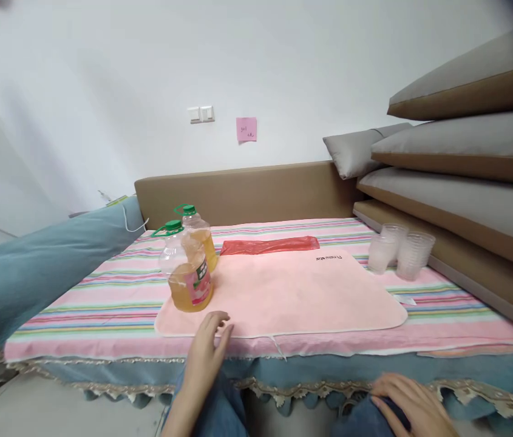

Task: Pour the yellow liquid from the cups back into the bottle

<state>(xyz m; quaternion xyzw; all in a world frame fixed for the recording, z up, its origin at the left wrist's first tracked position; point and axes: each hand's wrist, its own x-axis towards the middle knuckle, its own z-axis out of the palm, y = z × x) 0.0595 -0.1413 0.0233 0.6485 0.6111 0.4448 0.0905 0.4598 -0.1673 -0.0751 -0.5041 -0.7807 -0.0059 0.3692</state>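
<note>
My left hand [208,349] is at the front edge of the pink mat [292,297], with fingers slightly bent, apart and nothing in them. Just beyond it stands a clear plastic jug of yellow juice [187,285] with a green cap and a pink label. A second such jug [209,247] is upright close behind the first. Lower right, my right hand [408,403] lies loosely over my knee [360,419], fingers stretched out, holding nothing visible. Part of that hand is cut off by the bottom edge.
Stacked clear plastic cups [414,255] stand right of the mat on a striped cloth [115,291]. A folded red plastic bag [269,245] lies along the mat's back edge. Large cushions [461,182] pile up at right. A blue-covered armrest [56,255] bounds the left side.
</note>
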